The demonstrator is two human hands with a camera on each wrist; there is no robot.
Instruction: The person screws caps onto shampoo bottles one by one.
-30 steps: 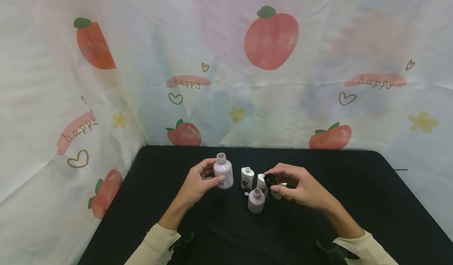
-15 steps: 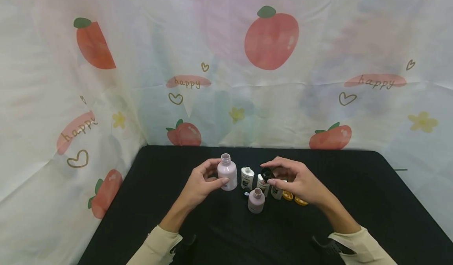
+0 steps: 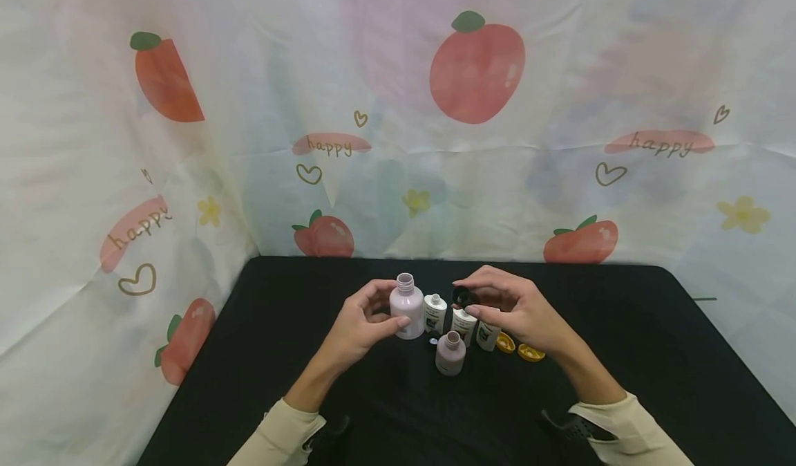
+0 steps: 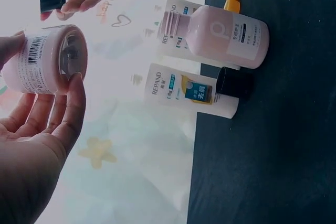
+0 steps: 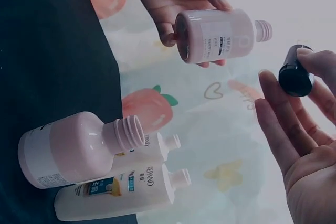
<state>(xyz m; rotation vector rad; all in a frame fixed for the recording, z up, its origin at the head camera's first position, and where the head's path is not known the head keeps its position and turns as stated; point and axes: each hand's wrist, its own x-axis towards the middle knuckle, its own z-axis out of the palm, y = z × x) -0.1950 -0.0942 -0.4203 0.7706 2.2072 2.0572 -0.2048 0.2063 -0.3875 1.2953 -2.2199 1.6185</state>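
Pink bottles (image 3: 407, 314), two, plus two black caps (image 3: 463, 297), three white bottles (image 3: 434, 315)

A glossy pale pink bottle (image 3: 407, 315)—upright, its threaded neck bare—is in the left hand (image 3: 363, 321), a small black cap (image 3: 463, 297) between the right hand's (image 3: 519, 307) thumb and fingers.

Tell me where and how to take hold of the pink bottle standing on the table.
Grip the standing pink bottle round its wide, rounded body, below the narrow open neck. Coming from the near side is probably best: it stands upright, with the white bottles behind it.
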